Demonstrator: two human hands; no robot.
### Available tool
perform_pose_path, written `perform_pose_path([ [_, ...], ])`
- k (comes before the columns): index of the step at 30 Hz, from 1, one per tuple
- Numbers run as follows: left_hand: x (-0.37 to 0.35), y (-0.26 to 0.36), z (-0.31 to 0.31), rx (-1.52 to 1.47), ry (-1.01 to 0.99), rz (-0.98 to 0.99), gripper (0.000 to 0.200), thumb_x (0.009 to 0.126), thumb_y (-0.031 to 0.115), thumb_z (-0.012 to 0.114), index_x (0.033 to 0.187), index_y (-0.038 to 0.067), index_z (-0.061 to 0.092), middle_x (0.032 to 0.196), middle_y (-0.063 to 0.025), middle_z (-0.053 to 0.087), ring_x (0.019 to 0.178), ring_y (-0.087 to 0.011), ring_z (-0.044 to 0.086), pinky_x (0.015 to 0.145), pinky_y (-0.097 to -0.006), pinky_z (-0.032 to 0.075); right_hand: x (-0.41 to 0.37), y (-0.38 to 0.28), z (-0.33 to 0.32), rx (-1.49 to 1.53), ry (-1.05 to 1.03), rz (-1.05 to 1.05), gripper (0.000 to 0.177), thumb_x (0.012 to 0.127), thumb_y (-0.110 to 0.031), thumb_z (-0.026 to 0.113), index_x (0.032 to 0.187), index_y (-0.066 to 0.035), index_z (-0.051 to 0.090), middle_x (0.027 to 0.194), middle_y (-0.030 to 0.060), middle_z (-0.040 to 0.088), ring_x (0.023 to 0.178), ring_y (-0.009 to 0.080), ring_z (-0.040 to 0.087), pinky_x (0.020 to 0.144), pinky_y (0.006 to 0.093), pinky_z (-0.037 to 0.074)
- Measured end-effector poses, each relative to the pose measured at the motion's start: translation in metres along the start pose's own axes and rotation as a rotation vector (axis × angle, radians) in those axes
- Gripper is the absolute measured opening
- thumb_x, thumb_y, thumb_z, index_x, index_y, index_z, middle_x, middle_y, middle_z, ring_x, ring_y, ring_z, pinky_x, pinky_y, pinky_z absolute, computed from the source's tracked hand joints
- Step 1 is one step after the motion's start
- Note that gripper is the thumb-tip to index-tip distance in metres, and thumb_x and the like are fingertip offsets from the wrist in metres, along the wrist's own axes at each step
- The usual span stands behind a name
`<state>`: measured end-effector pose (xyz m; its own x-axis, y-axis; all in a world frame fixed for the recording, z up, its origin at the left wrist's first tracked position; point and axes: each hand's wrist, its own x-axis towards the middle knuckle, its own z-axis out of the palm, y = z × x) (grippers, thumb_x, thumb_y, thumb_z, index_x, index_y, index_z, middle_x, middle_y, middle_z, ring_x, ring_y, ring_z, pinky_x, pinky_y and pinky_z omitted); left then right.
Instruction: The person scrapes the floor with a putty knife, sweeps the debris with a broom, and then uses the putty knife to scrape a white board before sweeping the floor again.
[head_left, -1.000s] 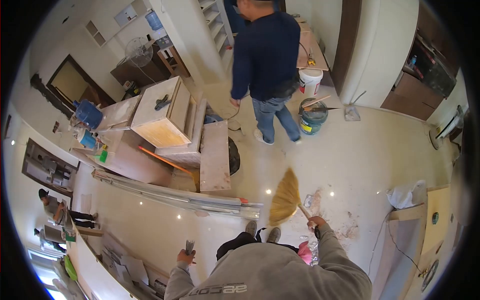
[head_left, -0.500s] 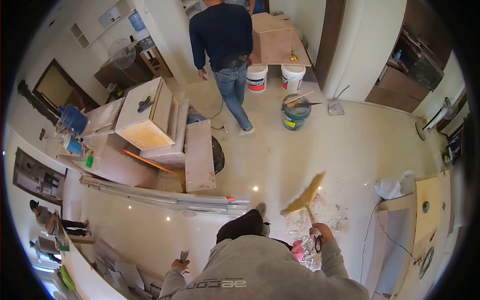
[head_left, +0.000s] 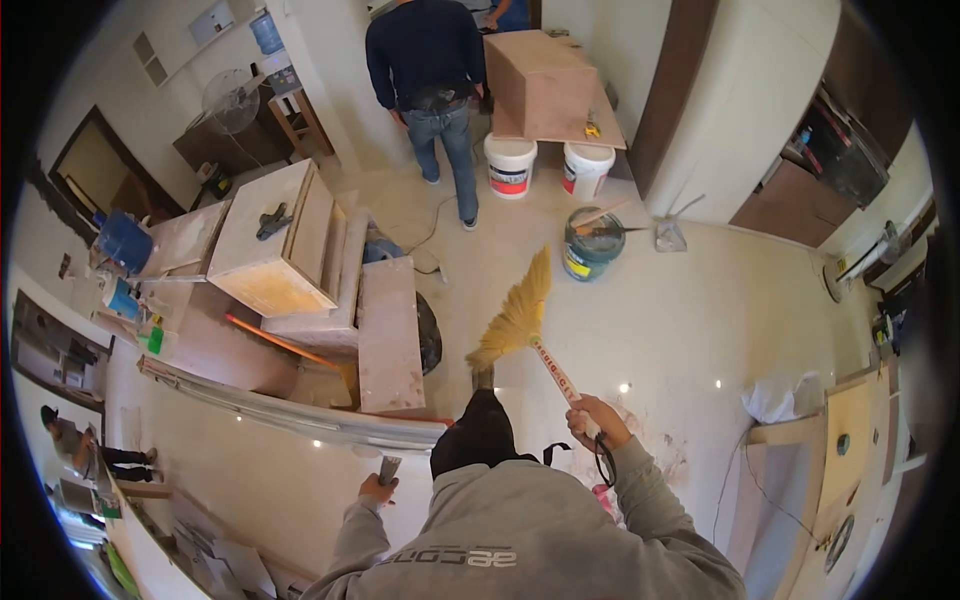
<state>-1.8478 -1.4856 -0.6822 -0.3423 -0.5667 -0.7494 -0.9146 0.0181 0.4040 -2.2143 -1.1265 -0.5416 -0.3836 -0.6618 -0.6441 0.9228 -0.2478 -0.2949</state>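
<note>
My right hand (head_left: 598, 422) is wrapped round the handle of a soft broom (head_left: 515, 315), with a dark loop hanging at the wrist. The broom's yellow bristles are raised ahead of me and fan toward the upper left. At the lower left, my left hand (head_left: 378, 488) grips a small flat scraper (head_left: 389, 467), its blade pointing up. Reddish dust marks (head_left: 655, 450) lie on the floor to the right of my right hand. Something pink (head_left: 606, 498) shows partly beneath my right sleeve.
A person in a dark top (head_left: 425, 60) stands ahead near two white buckets (head_left: 511, 165). A green bucket (head_left: 592, 245) holds tools. Wooden boxes (head_left: 270, 235) and long strips (head_left: 290, 412) lie left; a wooden frame (head_left: 800, 440) stands right. Another person (head_left: 75, 445) is far left.
The broom has swung up and left with my right hand, away from the dust. My left hand has risen slightly with the scraper. The person ahead has moved a little left and away.
</note>
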Motion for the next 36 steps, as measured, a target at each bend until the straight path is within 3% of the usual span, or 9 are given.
perform_pose_path([
  [6,0.081,0.027,-0.014,-0.038,-0.037,-0.113,0.050,0.079,0.036,0.068,0.096,-0.007,0.049,0.079,-0.0160,0.062,0.059,-0.0262,0.066,0.049,-0.0342,0.055,0.202,-0.077,0.060,0.205,-0.100,0.304,0.023,0.085,-0.006,0.046,0.102,-0.006,0.031,0.065,0.0018,0.041,0.050,0.0090,0.043,0.042,0.0211,0.039],
  [10,0.104,0.031,-0.059,-0.061,-0.128,-0.210,0.048,0.082,0.034,0.064,0.100,-0.007,0.049,0.081,-0.0171,0.065,0.063,-0.0286,0.067,0.047,-0.0339,0.052,0.343,-0.106,0.087,0.093,-0.089,0.312,0.012,0.082,-0.005,0.050,0.080,-0.005,0.038,0.059,0.0022,0.041,0.047,0.0116,0.043,0.045,0.0219,0.039],
  [11,0.107,0.033,-0.074,-0.066,-0.151,-0.230,0.048,0.082,0.034,0.065,0.100,-0.008,0.050,0.081,-0.0176,0.065,0.063,-0.0287,0.068,0.047,-0.0342,0.052,0.366,-0.115,0.096,0.203,-0.059,0.347,0.016,0.083,-0.002,0.047,0.096,-0.001,0.038,0.063,0.0034,0.041,0.052,0.0124,0.045,0.045,0.0222,0.041],
  [17,0.120,0.103,-0.180,0.124,0.076,-0.281,0.046,0.080,0.033,0.067,0.094,-0.007,0.051,0.080,-0.0154,0.065,0.059,-0.0247,0.067,0.043,-0.0312,0.051,0.501,-0.117,0.028,0.405,-0.082,0.256,0.021,0.080,0.003,0.052,0.100,0.003,0.047,0.064,0.0020,0.043,0.056,0.0112,0.045,0.050,0.0212,0.041],
  [20,0.132,0.139,-0.215,-0.097,0.212,-0.193,0.044,0.080,0.032,0.067,0.095,-0.007,0.050,0.081,-0.0155,0.065,0.058,-0.0252,0.067,0.041,-0.0318,0.051,0.478,-0.111,-0.005,0.447,0.195,0.137,0.023,0.080,0.005,0.051,0.101,0.004,0.044,0.065,0.0036,0.042,0.056,0.0120,0.044,0.049,0.0207,0.040],
  [27,0.141,0.195,-0.189,-0.187,0.188,-0.214,0.041,0.080,0.029,0.068,0.094,-0.005,0.050,0.080,-0.0156,0.065,0.056,-0.0246,0.066,0.040,-0.0310,0.050,0.350,-0.133,-0.124,0.693,0.104,0.183,0.030,0.082,-0.004,0.048,0.107,0.007,0.037,0.067,0.0053,0.043,0.053,0.0125,0.044,0.047,0.0200,0.041],
  [32,0.186,0.152,-0.127,0.465,-0.078,-0.073,0.051,0.080,0.045,0.065,0.098,-0.002,0.056,0.085,-0.0142,0.067,0.060,-0.0218,0.067,0.051,-0.0323,0.052,0.279,-0.151,-0.167,0.681,0.220,0.176,0.020,0.081,0.002,0.043,0.100,0.007,0.041,0.065,0.0061,0.044,0.050,0.0134,0.046,0.043,0.0221,0.042],
  [33,0.197,0.147,-0.118,0.576,-0.048,0.094,0.056,0.077,0.051,0.064,0.093,-0.002,0.061,0.078,-0.0138,0.068,0.060,-0.0215,0.067,0.056,-0.0332,0.053,0.276,-0.147,-0.188,0.081,0.087,-0.021,0.011,0.077,0.001,0.046,0.087,0.006,0.047,0.064,0.0061,0.044,0.051,0.0144,0.046,0.042,0.0229,0.043],
  [36,0.182,0.212,-0.113,0.455,-0.225,-0.049,0.053,0.079,0.050,0.062,0.089,-0.002,0.063,0.069,-0.0126,0.066,0.058,-0.0222,0.066,0.055,-0.0346,0.053,0.255,-0.146,-0.134,0.365,0.290,-0.128,0.003,0.078,-0.002,0.047,0.077,-0.001,0.045,0.062,0.0043,0.044,0.050,0.0140,0.046,0.042,0.0228,0.042],
])
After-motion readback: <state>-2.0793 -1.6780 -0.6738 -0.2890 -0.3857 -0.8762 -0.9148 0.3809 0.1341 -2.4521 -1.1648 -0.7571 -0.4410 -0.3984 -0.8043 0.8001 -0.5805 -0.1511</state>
